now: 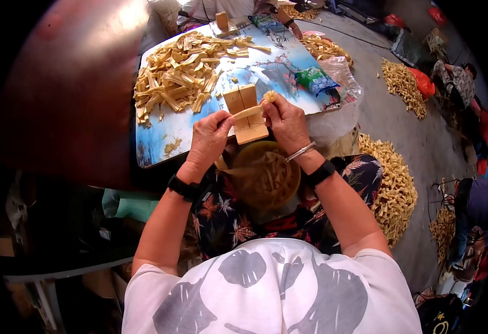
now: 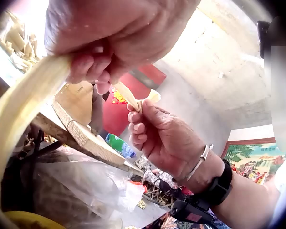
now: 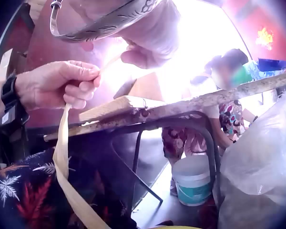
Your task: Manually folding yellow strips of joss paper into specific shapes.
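A long pale yellow strip runs between both hands over the near table edge. My left hand pinches it between thumb and curled fingers, and its tail hangs below that hand in the right wrist view. My right hand grips the other end, where a small knotted bunch pokes up past the thumb. In the left wrist view the strip looks folded over at the right fingertips. Just behind the strip stands a wooden holder of two boards with a thin dark line down it.
A heap of yellow strips covers the back left of the painted table. A basin with yellow pieces sits between the knees. A green-blue packet and plastic bag lie right. Piles of pieces cover the floor.
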{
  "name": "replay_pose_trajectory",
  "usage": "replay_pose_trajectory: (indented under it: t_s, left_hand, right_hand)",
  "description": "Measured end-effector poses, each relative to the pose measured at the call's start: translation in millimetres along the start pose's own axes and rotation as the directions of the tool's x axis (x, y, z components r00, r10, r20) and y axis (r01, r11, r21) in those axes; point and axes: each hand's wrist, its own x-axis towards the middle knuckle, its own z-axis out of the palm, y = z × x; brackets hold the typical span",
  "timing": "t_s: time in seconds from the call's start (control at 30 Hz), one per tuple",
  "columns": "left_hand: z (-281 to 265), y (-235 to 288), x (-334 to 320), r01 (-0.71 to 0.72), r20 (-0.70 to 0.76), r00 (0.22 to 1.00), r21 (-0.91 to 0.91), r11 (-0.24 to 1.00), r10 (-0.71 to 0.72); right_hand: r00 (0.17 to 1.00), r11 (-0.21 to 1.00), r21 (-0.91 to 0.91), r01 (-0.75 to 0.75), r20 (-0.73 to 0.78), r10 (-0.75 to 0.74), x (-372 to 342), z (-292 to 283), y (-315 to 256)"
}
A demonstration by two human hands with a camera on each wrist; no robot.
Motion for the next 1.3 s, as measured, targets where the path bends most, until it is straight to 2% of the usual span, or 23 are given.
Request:
replay_pose_trajectory:
  t_s: [0.03,0.1,0.17,0.23,0.27,0.3,0.37,0.43,0.6,0.63,0.7,0.8,0.83,0.87,0.9,0.93,0.97,1.03,1.07,1.1,1.17,1.23,1.3]
  left_hand:
    - [1,-2,9,-0.022,-0.044,0.999,0.045,0.999,0.024]
    - [5,-10,26,-0.116,-0.138,0.982,0.115,0.987,0.131]
    - [12,-26,38,-0.253,-0.230,0.929,0.177,0.951,0.290]
    - [13,-34,43,-0.153,-0.167,0.973,0.051,0.987,0.159]
    - [15,-39,45,-0.112,-0.133,0.985,0.009,0.994,0.113]
    - [14,-39,46,-0.070,-0.095,0.993,-0.033,0.997,0.067]
    - [14,-38,47,-0.071,-0.100,0.993,-0.021,0.997,0.068]
    - [15,-34,46,-0.062,-0.103,0.993,-0.016,0.998,0.060]
    - [19,-37,44,-0.151,-0.173,0.971,0.078,0.985,0.163]
    - [20,-39,44,-0.172,-0.185,0.964,0.102,0.980,0.189]
    - [17,-47,41,-0.119,-0.165,0.979,0.025,0.993,0.121]
    - [10,-51,31,-0.067,-0.152,0.987,-0.046,0.997,0.059]
    - [9,-49,24,-0.054,-0.149,0.988,-0.062,0.997,0.044]
    - [7,-46,17,0.088,-0.157,0.982,-0.130,0.988,-0.108]
    - [2,-48,12,0.155,-0.061,0.983,-0.247,0.957,-0.175]
    - [3,-35,5,0.164,-0.056,0.977,-0.410,0.897,-0.204]
    - [5,-20,-2,0.169,-0.048,0.971,-0.560,0.811,-0.235]
    - [8,5,-20,0.354,0.192,0.926,-0.743,0.568,-0.326]
    - [15,2,-30,0.378,0.272,0.920,-0.808,0.452,-0.284]
    - [22,9,-40,0.428,0.320,0.892,-0.826,0.366,-0.320]
    - [34,29,-58,0.430,0.353,0.887,-0.866,0.254,-0.298]
    - [47,38,-74,0.398,0.329,0.902,-0.884,0.246,-0.278]
    - [52,35,-85,0.394,0.319,0.914,-0.842,0.369,-0.249]
  right_hand:
    - [0.987,0.986,-0.104,0.130,-0.077,-0.138,11,3,6]
    - [0.889,0.876,-0.334,0.349,-0.177,-0.422,28,12,22]
    - [0.922,0.930,-0.205,0.303,-0.185,-0.341,37,19,33]
    - [0.967,0.977,-0.063,0.204,-0.140,-0.211,44,26,43]
    - [0.985,0.986,-0.081,0.147,-0.084,-0.153,43,25,49]
    - [0.985,0.984,-0.105,0.145,-0.077,-0.154,43,25,47]
    - [0.987,0.979,-0.152,0.138,-0.063,-0.149,41,25,45]
    - [0.973,0.961,-0.198,0.192,-0.088,-0.213,40,26,43]
    - [0.910,0.894,-0.260,0.366,-0.100,-0.401,39,36,55]
    - [0.916,0.895,-0.264,0.359,-0.082,-0.392,38,35,56]
    - [0.928,0.899,-0.272,0.345,-0.048,-0.370,35,32,58]
    - [0.950,0.948,-0.165,0.272,-0.112,-0.292,36,25,55]
    - [0.985,0.989,-0.061,0.135,-0.097,-0.140,33,21,53]
    - [0.998,0.999,0.040,-0.012,-0.065,0.014,27,14,51]
    - [0.986,0.978,0.135,-0.161,-0.018,0.165,21,8,47]
    - [0.954,0.873,0.388,-0.296,0.084,0.286,14,4,42]
    - [0.950,0.838,0.448,-0.311,0.113,0.292,4,0,36]
    - [0.937,0.751,0.562,-0.346,0.178,0.299,-21,-9,19]
    - [0.916,0.729,0.554,-0.402,0.232,0.328,-32,-12,10]
    - [0.919,0.724,0.566,-0.394,0.233,0.317,-43,-12,4]
    - [0.927,0.713,0.591,-0.376,0.233,0.295,-64,-9,-3]
    - [0.933,0.765,0.534,-0.360,0.187,0.308,-80,-4,0]
    - [0.949,0.839,0.445,-0.312,0.107,0.296,-93,2,5]
